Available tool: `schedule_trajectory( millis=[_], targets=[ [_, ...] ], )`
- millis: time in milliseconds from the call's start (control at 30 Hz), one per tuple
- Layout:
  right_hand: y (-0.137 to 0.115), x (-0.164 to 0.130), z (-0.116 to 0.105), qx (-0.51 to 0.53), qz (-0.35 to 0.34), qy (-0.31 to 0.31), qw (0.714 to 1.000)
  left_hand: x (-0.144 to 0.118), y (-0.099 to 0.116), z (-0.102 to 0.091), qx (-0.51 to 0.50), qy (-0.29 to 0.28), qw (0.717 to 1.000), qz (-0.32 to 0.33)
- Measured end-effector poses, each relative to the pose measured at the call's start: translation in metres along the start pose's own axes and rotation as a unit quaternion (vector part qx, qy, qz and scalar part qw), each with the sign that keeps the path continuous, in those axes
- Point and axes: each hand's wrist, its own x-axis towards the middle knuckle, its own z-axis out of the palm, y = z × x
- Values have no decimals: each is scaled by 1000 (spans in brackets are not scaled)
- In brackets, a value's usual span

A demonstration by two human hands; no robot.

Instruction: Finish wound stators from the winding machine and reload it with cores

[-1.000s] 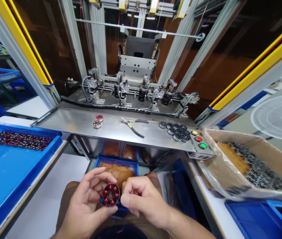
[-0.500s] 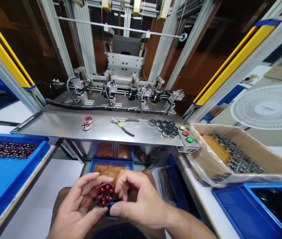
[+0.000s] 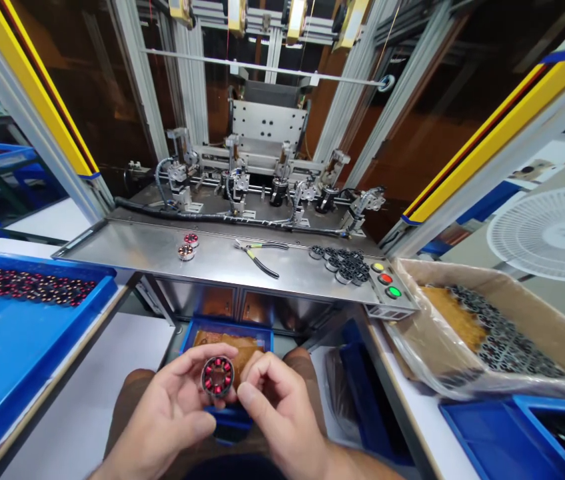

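1. Winding machine (image 3: 268, 143) behind a yellow-striped frame, filling the upper middle; row of small fixtures along its base.
2. Blue tray (image 3: 7, 347) at far left, with a band of dark red-wound cores lying along its back edge.
3. Cardboard box (image 3: 552, 320) at right, plastic-lined, holding many dark unwound cores (image 3: 507, 343) and a sheet of brown paper.
4. White fan (image 3: 555, 233) at far right, beyond the box.
5. Steel shelf (image 3: 132, 250) across the middle, carrying two wound pieces, a pair of cutters (image 3: 258, 253), a cluster of black cores (image 3: 345, 263), and three buttons at its right end.
6. Small blue bin (image 3: 227, 333) under the shelf, lined with brown paper, just beyond the hands.
7. Left hand (image 3: 160, 417) low and centre, thumb and fingers curled round the left rim of the wound stator (image 3: 217, 375).
8. Right hand (image 3: 277, 407) beside it, index finger and thumb pinching the right rim; neither hand clearly nearer, both in contact.
9. Wound stator held between both hands above the lap, well short of the shelf, flat face tipped up toward the camera, axis pointing roughly at the viewer, red coils ringed round an open centre.
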Motion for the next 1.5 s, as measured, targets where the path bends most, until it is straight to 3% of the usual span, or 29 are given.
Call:
schedule_trajectory(
  millis=[100,233,333,433,633,867,967,1100,1233,1367,1500],
  targets=[
    [5,-1,1,-34,-25,-1,999,1,-9,-3,125,29,987,96],
    [6,1,-1,14,-39,-24,999,-4,-17,-5,351,76,890,279],
    [4,2,-1,32,-34,-48,998,-8,-18,-8,443,61,828,339],
    [6,3,2,61,-11,-45,997,-9,-16,-9,489,46,794,358],
    [22,-2,11,163,76,6,984,-8,-12,-6,488,65,793,359],
    [15,1,5,65,-21,-20,997,-9,-11,-12,513,44,780,357],
    [10,4,6,28,-58,-4,998,-9,-10,-14,520,25,775,359],
    [13,6,11,47,-13,50,998,-10,-12,-15,521,38,770,367],
    [20,5,13,111,34,59,992,-10,-17,-19,474,45,817,327],
    [22,2,11,158,1,30,987,-9,-18,-22,373,62,875,303],
    [19,1,10,142,-7,2,990,-10,-13,-15,313,94,906,269]
  ],
)
